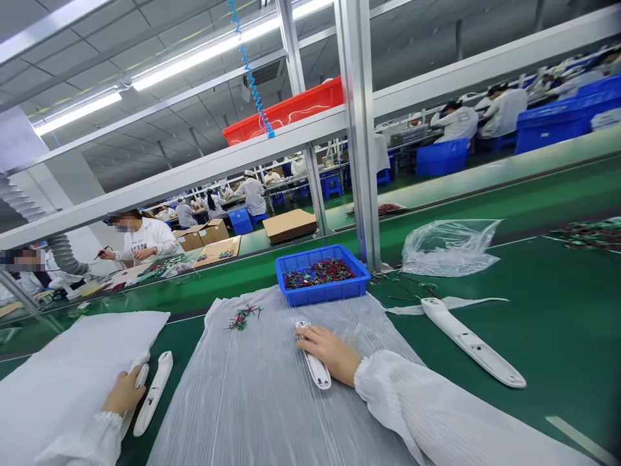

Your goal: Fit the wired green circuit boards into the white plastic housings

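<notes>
My right hand (332, 353) lies over a white plastic shell (317, 370) on the foam sheet (242, 401), its fingers wrapped across the upper part. At the left, my left hand (123, 391) has its fingers closed round another white shell (141, 377), which it partly hides. Just right of that hand, a similar white shell (154, 395) rests on the green surface. Beyond my right hand stands a blue tray (324, 298) of red and green wired parts. A small cluster of wired parts (242, 317) sits on the foam sheet.
A long white shell (475, 346) and a clear plastic bag (449, 249) lie at the right. White sheeting (72, 362) covers the left side. A metal post (359, 142) rises behind the tray. Across the bench, a person (145, 239) handles small parts.
</notes>
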Motion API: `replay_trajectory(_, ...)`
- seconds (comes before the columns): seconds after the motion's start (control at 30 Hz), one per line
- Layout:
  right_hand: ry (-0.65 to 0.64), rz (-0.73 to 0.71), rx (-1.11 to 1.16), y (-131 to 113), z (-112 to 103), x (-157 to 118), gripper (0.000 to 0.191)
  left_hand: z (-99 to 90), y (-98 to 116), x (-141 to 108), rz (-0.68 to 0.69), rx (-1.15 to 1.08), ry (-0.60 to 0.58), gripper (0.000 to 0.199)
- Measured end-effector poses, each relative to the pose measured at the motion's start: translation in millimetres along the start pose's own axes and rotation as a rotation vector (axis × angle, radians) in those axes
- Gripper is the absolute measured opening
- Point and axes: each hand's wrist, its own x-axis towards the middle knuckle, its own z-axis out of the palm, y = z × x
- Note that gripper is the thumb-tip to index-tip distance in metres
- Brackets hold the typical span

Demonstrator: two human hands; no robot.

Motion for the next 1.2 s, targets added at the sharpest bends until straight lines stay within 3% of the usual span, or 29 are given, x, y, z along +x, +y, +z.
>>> replay_trajectory(0.17,0.031,0.008,0.088,2.0,3.0,0.9,0.025,4.0,16.7,-8.6,-0.049,-0.033,0.181,0.040)
replay_trajectory(0.3,0.056,0.036,0.158,1.9,8.7,1.8,0.028,4.9,37.5,-14.4,0.012,-0.047,0.258,0.040)
replay_trajectory(0.4,0.062,0.058,0.195,1.2,8.5,2.0,0.032,8.3,53.5,-17.2,0.072,-0.050,0.224,0.048)
replay_trajectory(0.53,0.060,0.067,0.231,1.6,6.3,1.2,0.038,5.3,63.7,-8.2,0.037,-0.069,0.141,0.052)
replay_trajectory(0.77,-0.023,0.079,0.264,1.7,-0.6,2.7,0.040,-15.3,67.0,5.7,-0.012,-0.082,-0.009,0.048)
replay_trajectory(0.9,-0.037,0.064,0.242,1.6,-1.2,3.8,0.043,-30.1,69.1,-1.0,-0.061,-0.080,-0.024,0.046)
replay_trajectory(1.0,-0.033,0.058,0.241,0.4,2.2,2.3,0.044,-52.2,74.9,-14.6,-0.092,-0.112,0.006,0.053)
replay_trajectory(1.1,-0.039,0.070,0.289,-2.4,0.0,0.9,0.046,-74.8,102.2,-41.5,0.002,-0.209,0.049,0.060)
replay_trajectory(1.2,-0.022,0.157,0.356,-6.0,-10.8,1.1,0.038,-79.8,157.8,-83.7,0.325,-0.386,-0.038,0.067)
